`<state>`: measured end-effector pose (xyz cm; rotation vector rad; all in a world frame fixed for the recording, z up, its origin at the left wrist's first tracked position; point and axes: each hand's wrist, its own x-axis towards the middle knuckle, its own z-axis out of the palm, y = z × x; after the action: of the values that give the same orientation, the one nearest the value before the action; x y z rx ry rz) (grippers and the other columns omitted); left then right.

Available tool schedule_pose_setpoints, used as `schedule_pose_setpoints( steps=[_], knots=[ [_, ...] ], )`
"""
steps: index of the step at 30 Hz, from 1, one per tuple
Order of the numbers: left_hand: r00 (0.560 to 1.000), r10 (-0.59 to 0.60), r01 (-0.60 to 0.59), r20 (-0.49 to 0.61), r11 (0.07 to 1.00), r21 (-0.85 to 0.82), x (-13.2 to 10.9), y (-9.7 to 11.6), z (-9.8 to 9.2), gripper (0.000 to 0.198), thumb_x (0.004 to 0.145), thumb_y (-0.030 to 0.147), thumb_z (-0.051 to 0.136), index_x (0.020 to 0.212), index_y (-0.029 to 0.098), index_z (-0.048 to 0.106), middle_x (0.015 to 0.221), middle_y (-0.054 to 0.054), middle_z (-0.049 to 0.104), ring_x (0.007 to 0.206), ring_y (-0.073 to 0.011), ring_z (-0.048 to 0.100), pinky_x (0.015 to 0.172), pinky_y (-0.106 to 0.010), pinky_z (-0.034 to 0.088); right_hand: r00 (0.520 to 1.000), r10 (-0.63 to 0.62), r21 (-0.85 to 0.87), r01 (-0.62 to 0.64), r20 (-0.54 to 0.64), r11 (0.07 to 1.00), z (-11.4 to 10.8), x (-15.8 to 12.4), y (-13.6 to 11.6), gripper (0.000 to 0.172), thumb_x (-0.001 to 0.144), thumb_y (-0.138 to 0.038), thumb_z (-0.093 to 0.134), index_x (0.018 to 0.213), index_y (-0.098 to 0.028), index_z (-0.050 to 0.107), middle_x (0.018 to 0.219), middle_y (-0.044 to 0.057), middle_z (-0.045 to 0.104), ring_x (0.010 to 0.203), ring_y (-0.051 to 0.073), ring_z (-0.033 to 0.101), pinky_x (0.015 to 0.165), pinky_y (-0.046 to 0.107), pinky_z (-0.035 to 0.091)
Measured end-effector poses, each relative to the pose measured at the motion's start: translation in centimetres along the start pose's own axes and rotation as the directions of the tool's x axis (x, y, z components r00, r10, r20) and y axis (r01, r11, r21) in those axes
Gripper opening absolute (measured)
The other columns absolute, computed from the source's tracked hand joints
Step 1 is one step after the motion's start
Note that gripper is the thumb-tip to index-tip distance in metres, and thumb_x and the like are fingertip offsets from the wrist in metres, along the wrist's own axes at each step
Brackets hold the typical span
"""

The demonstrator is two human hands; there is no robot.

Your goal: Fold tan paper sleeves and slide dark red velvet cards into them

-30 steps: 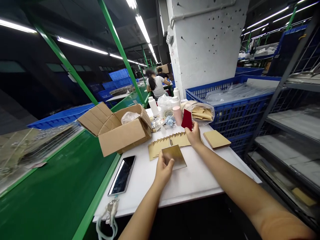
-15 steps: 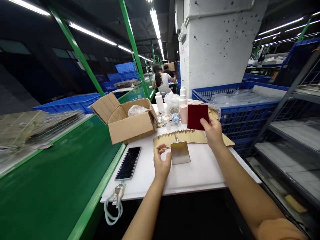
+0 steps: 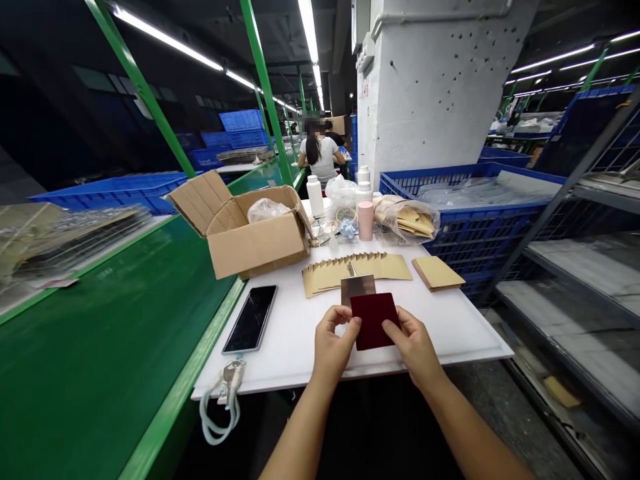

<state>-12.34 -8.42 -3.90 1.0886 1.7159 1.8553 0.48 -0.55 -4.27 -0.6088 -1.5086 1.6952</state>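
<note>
A dark red square pouch [image 3: 376, 321] is held level between both hands near the table's front. My left hand [image 3: 334, 341] pinches its left edge with thumb and fingers. On the right edge, my right hand [image 3: 414, 347] grips it with the thumb on top. Just behind the pouch, partly covered by it, lies a shiny metal plate [image 3: 357, 286]. A fanned row of tan envelopes [image 3: 390, 267] spreads beyond the plate, and a small stack of tan envelopes [image 3: 439, 273] sits to the right.
A phone [image 3: 251, 319] with keys lies at the table's left. Behind are an open cardboard box [image 3: 257, 243], a pink bottle [image 3: 365, 221], white bottles and a bag of envelopes [image 3: 407, 220]. Blue crates [image 3: 465, 233] and a metal rack stand right; a person [image 3: 320, 157] sits ahead.
My right hand has brought the red pouch down and left, in front of the metal plate. My left hand has closed on the pouch's left edge. The envelope stack is now uncovered.
</note>
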Motion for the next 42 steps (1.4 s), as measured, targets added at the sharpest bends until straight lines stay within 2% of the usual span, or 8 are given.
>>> schedule_pose_setpoints(
  steps=[4,8,10,13,15,26,35,42],
  knots=[
    [0.999,0.014,-0.013,-0.032,0.999,0.035,-0.2,0.1,0.2,0.012,0.078,0.026,0.061,0.075,0.017,0.055,0.074,-0.001,0.056,0.073,-0.0149,0.051,0.072,-0.026,0.041,0.98,-0.184,-0.282,0.155,-0.079,0.947,0.1,0.2,1.2,0.021,0.079,-0.032,0.056,0.095,-0.02,0.062,0.116,0.01,0.057,0.105,0.025,0.054,0.086,0.039,0.044],
    [0.998,0.051,-0.046,-0.044,0.994,0.104,-0.1,0.7,0.3,0.011,0.078,0.026,0.062,0.075,0.017,0.056,0.073,0.0,0.056,0.073,-0.0145,0.051,0.072,-0.025,0.041,0.904,-0.37,-0.463,0.239,-0.215,0.853,-0.5,0.8,2.1,0.052,0.074,-0.032,0.06,0.124,-0.023,0.046,0.14,0.012,0.034,0.123,0.028,0.04,0.094,0.046,0.039],
    [0.999,0.042,-0.038,-0.028,0.993,0.116,0.4,0.8,0.1,0.01,0.078,0.026,0.061,0.075,0.017,0.057,0.074,0.0,0.057,0.074,-0.0148,0.052,0.073,-0.025,0.041,0.909,-0.362,-0.475,0.23,-0.207,0.849,-0.9,1.4,2.0,0.041,0.076,-0.032,0.059,0.115,-0.023,0.052,0.131,0.011,0.045,0.12,0.027,0.044,0.094,0.047,0.039],
    [1.0,0.001,-0.001,-0.003,0.992,0.129,1.6,0.5,-0.4,0.012,0.079,0.029,0.061,0.076,0.017,0.058,0.075,-0.001,0.059,0.074,-0.0156,0.053,0.073,-0.026,0.042,0.921,-0.346,-0.468,0.231,-0.177,0.853,-1.3,2.7,1.3,0.011,0.079,-0.032,0.058,0.081,-0.021,0.06,0.105,0.007,0.058,0.104,0.023,0.053,0.094,0.043,0.039],
    [1.0,-0.018,0.021,-0.023,0.99,0.14,2.3,0.2,-0.6,0.016,0.079,0.032,0.061,0.075,0.017,0.059,0.074,-0.001,0.06,0.073,-0.0156,0.053,0.072,-0.027,0.042,0.918,-0.351,-0.467,0.234,-0.183,0.853,-1.1,3.5,1.1,0.013,0.079,-0.031,0.058,0.071,-0.021,0.058,0.096,0.006,0.059,0.098,0.022,0.055,0.092,0.042,0.04],
    [0.984,-0.037,0.072,-0.175,0.978,0.197,3.4,-0.6,-0.6,0.022,0.079,0.037,0.062,0.071,0.017,0.061,0.068,0.0,0.061,0.068,-0.0145,0.055,0.066,-0.024,0.043,0.941,-0.269,-0.417,0.165,-0.205,0.894,-0.3,5.1,2.9,0.017,0.079,-0.034,0.058,0.069,-0.021,0.059,0.093,0.005,0.059,0.095,0.022,0.054,0.089,0.039,0.04],
    [0.979,-0.008,0.053,-0.204,0.975,0.217,3.6,-1.0,-0.5,0.022,0.079,0.038,0.061,0.072,0.016,0.063,0.069,-0.001,0.063,0.067,-0.0158,0.058,0.066,-0.026,0.045,0.946,-0.232,-0.413,0.123,-0.225,0.903,-0.4,5.6,2.8,0.019,0.077,-0.037,0.06,0.067,-0.021,0.061,0.092,0.006,0.061,0.093,0.023,0.055,0.088,0.039,0.04],
    [0.977,-0.008,0.066,-0.213,0.961,0.267,4.1,0.4,-0.5,0.021,0.077,0.037,0.062,0.071,0.017,0.064,0.069,-0.002,0.065,0.067,-0.0158,0.058,0.066,-0.026,0.046,0.961,-0.207,-0.415,0.114,-0.186,0.903,-0.5,6.0,1.3,0.02,0.076,-0.037,0.061,0.065,-0.021,0.059,0.092,0.006,0.061,0.092,0.023,0.056,0.088,0.039,0.04]
  ],
)
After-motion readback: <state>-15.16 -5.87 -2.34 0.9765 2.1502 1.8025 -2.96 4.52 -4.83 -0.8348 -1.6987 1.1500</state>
